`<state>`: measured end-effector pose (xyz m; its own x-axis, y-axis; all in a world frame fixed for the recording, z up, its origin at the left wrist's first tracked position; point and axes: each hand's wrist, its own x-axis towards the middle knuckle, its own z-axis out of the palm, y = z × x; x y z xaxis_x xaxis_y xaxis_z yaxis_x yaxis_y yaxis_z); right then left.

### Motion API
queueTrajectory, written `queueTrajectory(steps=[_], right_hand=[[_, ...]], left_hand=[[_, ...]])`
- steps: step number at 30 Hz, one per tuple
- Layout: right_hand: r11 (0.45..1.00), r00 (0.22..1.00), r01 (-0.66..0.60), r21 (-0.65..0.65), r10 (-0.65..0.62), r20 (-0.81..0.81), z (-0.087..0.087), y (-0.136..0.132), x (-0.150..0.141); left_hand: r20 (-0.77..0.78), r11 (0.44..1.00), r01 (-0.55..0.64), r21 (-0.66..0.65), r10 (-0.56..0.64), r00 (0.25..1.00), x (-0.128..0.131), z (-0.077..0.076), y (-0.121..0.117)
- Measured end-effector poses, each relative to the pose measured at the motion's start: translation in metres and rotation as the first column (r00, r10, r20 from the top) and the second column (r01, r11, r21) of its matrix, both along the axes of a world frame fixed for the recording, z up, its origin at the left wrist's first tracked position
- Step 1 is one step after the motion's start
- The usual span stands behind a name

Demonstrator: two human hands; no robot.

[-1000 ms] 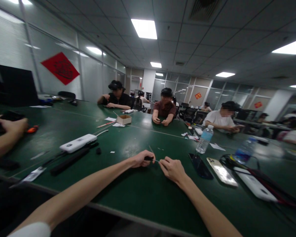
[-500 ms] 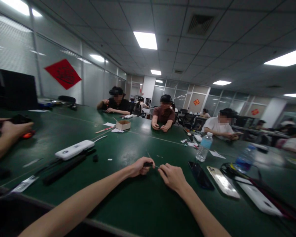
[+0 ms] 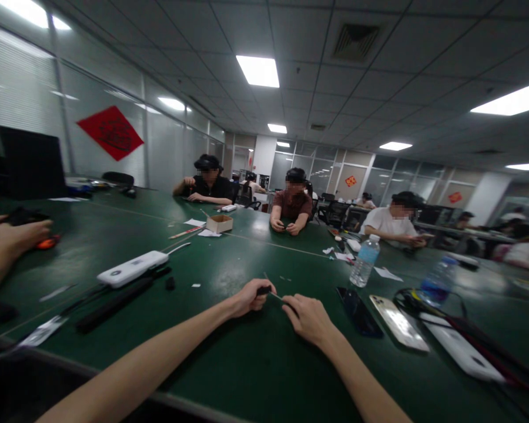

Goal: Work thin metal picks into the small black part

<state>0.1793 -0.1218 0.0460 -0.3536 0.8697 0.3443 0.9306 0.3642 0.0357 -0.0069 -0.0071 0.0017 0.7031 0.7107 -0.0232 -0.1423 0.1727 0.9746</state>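
Observation:
Above the green table (image 3: pixel 229 364), my left hand (image 3: pixel 249 298) is closed around a small black object (image 3: pixel 263 290), whose exact kind I cannot make out. A thin pale rod (image 3: pixel 275 296) runs from it to the fingertips of my right hand (image 3: pixel 307 314). The fingers of that hand are curled over the rod's near end, back of the hand upward. Their grip is partly hidden. To the right of my right hand lie a dark phone (image 3: pixel 360 311) and a phone with a gold-toned back (image 3: pixel 399 322).
Left are a white power strip (image 3: pixel 133 268), a black bar (image 3: pixel 114 305) and a co-worker's hands (image 3: pixel 17 238). A small box (image 3: pixel 219 223) stands farther back. Two bottles (image 3: pixel 365 261), cables and a long white device (image 3: pixel 461 346) are to the right. Several people sit around.
The black object in my left hand has tilted slightly, and more of the pale rod shows between my hands. Both hands stay in nearly the same place.

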Motion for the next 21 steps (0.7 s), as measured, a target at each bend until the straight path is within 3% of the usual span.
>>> queueTrajectory(steps=[8, 21], right_hand=[[1.000, 1.000, 0.020, 0.006, -0.020, 0.016, -0.003, 0.002, 0.001], [0.994, 0.979, 0.086, 0.064, -0.096, 0.180, -0.002, -0.004, -0.013]], left_hand=[[-0.026, 0.998, -0.027, 0.064, 0.029, 0.999, 0.002, 0.002, -0.005], [-0.145, 0.976, -0.126, 0.176, 0.152, 0.978, 0.010, -0.006, 0.000]])
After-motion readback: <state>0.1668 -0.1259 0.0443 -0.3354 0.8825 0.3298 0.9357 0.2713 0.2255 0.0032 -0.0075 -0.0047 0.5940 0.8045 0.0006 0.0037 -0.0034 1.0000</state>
